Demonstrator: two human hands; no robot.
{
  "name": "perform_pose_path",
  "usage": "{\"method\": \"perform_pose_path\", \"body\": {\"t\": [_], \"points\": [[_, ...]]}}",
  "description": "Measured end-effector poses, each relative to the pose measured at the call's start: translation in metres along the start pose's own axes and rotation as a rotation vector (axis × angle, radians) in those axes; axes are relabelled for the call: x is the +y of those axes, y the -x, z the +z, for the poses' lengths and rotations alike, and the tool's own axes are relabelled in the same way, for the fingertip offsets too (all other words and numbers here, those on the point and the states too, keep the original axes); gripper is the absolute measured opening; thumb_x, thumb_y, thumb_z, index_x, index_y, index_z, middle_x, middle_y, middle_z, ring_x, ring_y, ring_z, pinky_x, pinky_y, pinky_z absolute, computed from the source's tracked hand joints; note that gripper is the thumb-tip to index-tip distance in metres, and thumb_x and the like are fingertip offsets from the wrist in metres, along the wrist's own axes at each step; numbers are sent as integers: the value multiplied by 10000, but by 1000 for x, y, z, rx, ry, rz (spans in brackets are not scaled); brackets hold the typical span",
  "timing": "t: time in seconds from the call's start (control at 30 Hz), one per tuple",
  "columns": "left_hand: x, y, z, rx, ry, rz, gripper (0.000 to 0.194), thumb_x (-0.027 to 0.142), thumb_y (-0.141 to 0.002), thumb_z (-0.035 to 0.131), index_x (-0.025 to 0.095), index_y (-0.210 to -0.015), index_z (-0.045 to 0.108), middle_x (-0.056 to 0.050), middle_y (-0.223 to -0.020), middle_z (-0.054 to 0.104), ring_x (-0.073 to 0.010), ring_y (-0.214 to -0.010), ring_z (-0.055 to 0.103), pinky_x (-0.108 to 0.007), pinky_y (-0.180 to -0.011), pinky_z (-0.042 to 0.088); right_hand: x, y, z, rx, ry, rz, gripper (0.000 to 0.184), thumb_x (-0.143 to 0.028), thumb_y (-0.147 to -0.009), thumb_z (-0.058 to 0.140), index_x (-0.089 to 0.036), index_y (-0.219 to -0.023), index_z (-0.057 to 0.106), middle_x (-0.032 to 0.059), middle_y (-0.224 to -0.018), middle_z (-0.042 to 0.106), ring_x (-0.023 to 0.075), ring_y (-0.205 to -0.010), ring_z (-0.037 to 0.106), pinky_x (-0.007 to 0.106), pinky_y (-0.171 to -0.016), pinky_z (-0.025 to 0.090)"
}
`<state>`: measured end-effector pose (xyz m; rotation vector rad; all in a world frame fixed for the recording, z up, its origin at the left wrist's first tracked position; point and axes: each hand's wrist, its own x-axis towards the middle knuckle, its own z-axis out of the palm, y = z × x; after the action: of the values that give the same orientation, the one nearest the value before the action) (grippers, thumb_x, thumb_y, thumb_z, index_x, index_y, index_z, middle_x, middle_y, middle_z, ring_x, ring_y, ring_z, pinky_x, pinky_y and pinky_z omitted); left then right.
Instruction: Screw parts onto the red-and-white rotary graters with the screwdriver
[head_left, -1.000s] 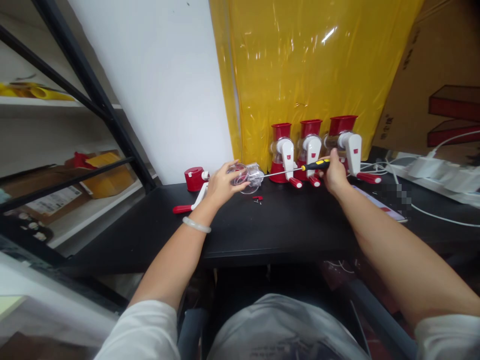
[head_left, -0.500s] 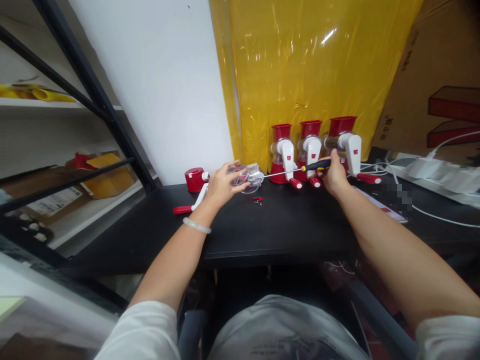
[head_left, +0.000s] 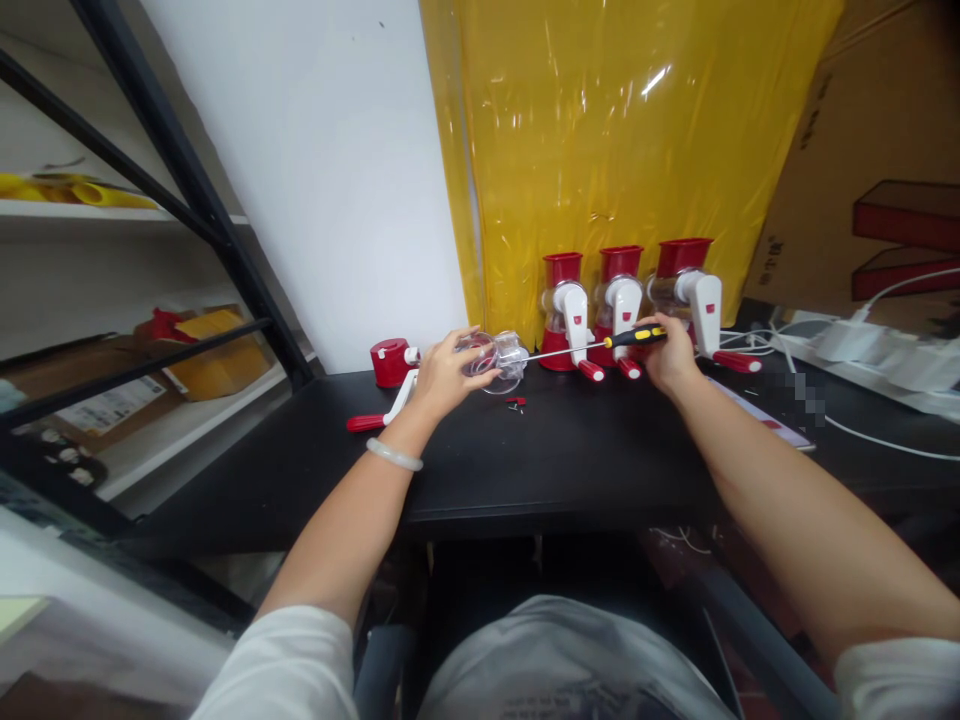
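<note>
My left hand [head_left: 452, 373] is closed around a clear plastic grater housing [head_left: 510, 352], which lies on its side above the black table. My right hand [head_left: 669, 355] grips the black and yellow handle of a screwdriver [head_left: 630, 337]. Its long shaft points left, and the tip meets the right end of the clear housing; the exact contact is too small to make out. Below the housing lie a small red piece [head_left: 516, 401] and some tiny metal bits. Left of my left hand are a red base part [head_left: 390, 362] and a white crank with a red handle [head_left: 367, 423].
Three assembled red and white rotary graters [head_left: 564, 310] stand along the back, before a yellow plastic-wrapped panel [head_left: 637, 130]. A phone-like flat device [head_left: 765, 415], white cables and a power strip [head_left: 885, 350] are at the right. A black-framed shelf [head_left: 225, 330] rises at the left.
The screwdriver's handle has turned, showing more yellow, and my right hand's fingers have shifted on it. My left hand and the clear housing stay nearly in place.
</note>
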<state>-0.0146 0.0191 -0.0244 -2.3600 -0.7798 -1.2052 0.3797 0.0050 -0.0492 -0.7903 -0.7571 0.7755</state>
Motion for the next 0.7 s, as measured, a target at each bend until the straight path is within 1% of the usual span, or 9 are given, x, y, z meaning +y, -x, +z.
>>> {"method": "perform_pose_path", "body": {"t": [0.1, 0.17, 0.27, 0.33, 0.4, 0.47, 0.53, 0.63, 0.7], "points": [[1, -1, -2, 6, 5, -1, 353, 395, -884, 945, 246, -1193, 862, -152, -1463, 720, -309, -1165, 791, -526, -1002, 677, 2, 1, 3, 151, 127, 32, 455, -606, -883, 762, -232, -712, 567, -13, -582, 536, 116, -455, 483, 215, -357, 378], [1, -1, -2, 10, -1, -7, 350, 386, -874, 954, 244, -1181, 866, -149, -1459, 722, -313, -1167, 793, -528, -1002, 678, 3, 3, 5, 122, 140, 19, 453, -569, -838, 841, -236, -728, 554, -41, -565, 499, 95, -437, 433, 200, -359, 357], [1, -1, -3, 3, 2, -16, 338, 384, -873, 954, 244, -1167, 867, -146, -1461, 722, -313, -1176, 792, -531, -1011, 676, 3, 4, 7, 62, 71, 16, 375, -412, -794, 873, -233, -744, 547, -56, -578, 492, 75, -432, 398, 188, -378, 368], [2, -1, -3, -5, 9, -20, 333, 393, -877, 950, 246, -1163, 866, -147, -1464, 721, -312, -1178, 790, -534, -1008, 677, 2, 4, 7, 59, 8, 29, 273, -311, -763, 828, -225, -749, 569, -42, -615, 526, 80, -453, 436, 192, -397, 404], [2, -1, -2, -14, 15, -30, 334, 401, -882, 946, 252, -1170, 864, -146, -1470, 717, -313, -1188, 784, -539, -1013, 674, 1, 4, 7, 48, -58, 40, 199, -283, -731, 777, -222, -743, 588, -20, -661, 561, 103, -497, 507, 213, -417, 455], [2, -1, -2, -23, 22, -42, 341, 404, -884, 944, 252, -1179, 864, -150, -1477, 712, -318, -1200, 779, -545, -1027, 668, 0, 4, 6, 22, -106, 34, 186, -319, -733, 751, -226, -731, 589, -5, -692, 581, 128, -536, 557, 241, -433, 495], [3, -1, -2, -27, 24, -49, 347, 402, -882, 946, 248, -1182, 864, -156, -1479, 709, -326, -1208, 775, -551, -1036, 663, 0, 3, 5, 25, -100, 9, 254, -402, -778, 751, -233, -717, 572, -2, -686, 584, 136, -535, 564, 253, -430, 496], [2, -1, -2, -20, 17, -46, 340, 403, -884, 944, 253, -1178, 864, -147, -1473, 714, -317, -1192, 781, -543, -1026, 670, 4, -1, 3, 81, 37, -14, 462, -624, -867, 747, -245, -708, 536, -14, -619, 555, 127, -466, 508, 244, -383, 418], [2, -1, -2, -14, 13, -43, 325, 403, -890, 940, 257, -1170, 863, -137, -1467, 719, -303, -1177, 788, -528, -1019, 677, 7, -2, 2, 112, 143, -28, 541, -715, -866, 760, -250, -715, 528, -29, -579, 530, 118, -430, 465, 238, -359, 360]]}}
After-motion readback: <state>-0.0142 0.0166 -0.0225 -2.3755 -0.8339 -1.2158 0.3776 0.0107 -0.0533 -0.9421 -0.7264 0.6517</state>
